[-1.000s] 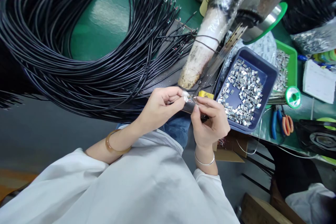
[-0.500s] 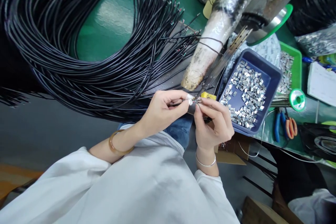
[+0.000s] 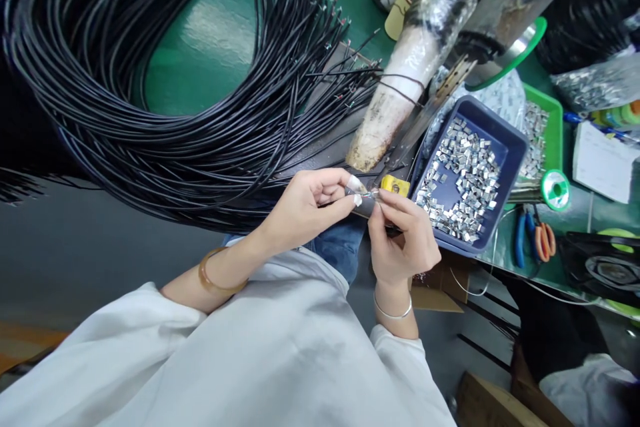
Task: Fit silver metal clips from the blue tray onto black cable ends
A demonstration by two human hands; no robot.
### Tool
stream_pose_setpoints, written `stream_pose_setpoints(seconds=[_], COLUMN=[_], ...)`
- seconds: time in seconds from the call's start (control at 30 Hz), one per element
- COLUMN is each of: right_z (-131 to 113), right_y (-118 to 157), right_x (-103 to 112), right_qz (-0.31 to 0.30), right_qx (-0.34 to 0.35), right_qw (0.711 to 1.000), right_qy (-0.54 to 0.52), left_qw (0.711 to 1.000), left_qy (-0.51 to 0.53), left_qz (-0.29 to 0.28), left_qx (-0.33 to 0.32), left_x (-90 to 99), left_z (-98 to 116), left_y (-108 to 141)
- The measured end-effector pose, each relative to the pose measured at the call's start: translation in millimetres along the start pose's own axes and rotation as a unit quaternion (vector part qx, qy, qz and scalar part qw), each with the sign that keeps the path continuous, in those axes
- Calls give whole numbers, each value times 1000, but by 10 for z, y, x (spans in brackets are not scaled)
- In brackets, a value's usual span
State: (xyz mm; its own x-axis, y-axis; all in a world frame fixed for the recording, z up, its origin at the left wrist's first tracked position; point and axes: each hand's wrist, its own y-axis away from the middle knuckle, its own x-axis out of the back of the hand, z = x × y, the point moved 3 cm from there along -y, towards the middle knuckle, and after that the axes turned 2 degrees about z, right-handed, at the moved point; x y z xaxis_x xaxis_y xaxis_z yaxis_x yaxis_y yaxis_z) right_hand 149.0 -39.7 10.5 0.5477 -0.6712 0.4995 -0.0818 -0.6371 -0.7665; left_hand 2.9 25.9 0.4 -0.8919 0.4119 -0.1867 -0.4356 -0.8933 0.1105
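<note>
head camera, looking down: the left hand (image 3: 309, 208) and the right hand (image 3: 406, 237) are close together at the near edge of the green worktop (image 3: 205, 37). the thin wires (image 3: 368, 194) are between them. the left hand's fingers are closed and pinch the wires from one side. the right hand's fingers pinch them from the other side. white wraps (image 3: 355, 184) cover two fingertips of the left hand. the wires are too small to count.

a small yellow thing (image 3: 395, 185) is just beyond the right hand's fingertips. a fat white tube (image 3: 387, 107) points down at the hands, with its end near them but not touching.

lots of long black cables (image 3: 200, 130) curve over the worktop on the left, and some tips are red or green. on the right, a blue tray (image 3: 509, 137) holds lots of tiny shiny metal bits (image 3: 465, 177). a green tray (image 3: 554, 113) is beside it, with small bits too. blue and orange pliers (image 3: 521, 240) lie near a little green spool (image 3: 555, 190), and white paper (image 3: 603, 161) is past them.
</note>
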Motion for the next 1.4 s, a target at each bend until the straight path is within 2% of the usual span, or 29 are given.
stream_pose_setpoints(seconds=[0.3, 0.7, 1.0, 1.1, 1.17, 1.23, 1.33, 1.4], right_z=[-26, 23, 33, 38, 41, 58, 92, 98], right_y=[-11, -141, -79, -75, -81, -84, -75, -75], right_x=[-1, -44, -5, 13, 28, 38, 42, 52], right_qz=[-22, -25, -50, -40, -26, -23, -51, -63], right_qx=[-12, -36, -11, -12, -27, -70, -155, -179], right_qw=[1000, 998, 999, 999, 999, 995, 980, 972], right_qy=[6, -35, -19, -15, -33, -65, -116, -141], left_qw=[1000, 995, 996, 995, 992, 985, 968, 956], left_qy=[-1, -57, -70, -78, -103, -141, -198, -224], left_qz=[-9, 63, 10, -2, -10, -17, -21, -4], left_qx=[11, -56, -51, -54, -72, -98, -153, -191], left_x=[17, 17, 18, 5, -4, -10, -11, 1], left_z=[30, 76, -16, -14, 14, 43, 66, 72], left_y=[6, -30, -32, -7, 25, 64, 123, 153])
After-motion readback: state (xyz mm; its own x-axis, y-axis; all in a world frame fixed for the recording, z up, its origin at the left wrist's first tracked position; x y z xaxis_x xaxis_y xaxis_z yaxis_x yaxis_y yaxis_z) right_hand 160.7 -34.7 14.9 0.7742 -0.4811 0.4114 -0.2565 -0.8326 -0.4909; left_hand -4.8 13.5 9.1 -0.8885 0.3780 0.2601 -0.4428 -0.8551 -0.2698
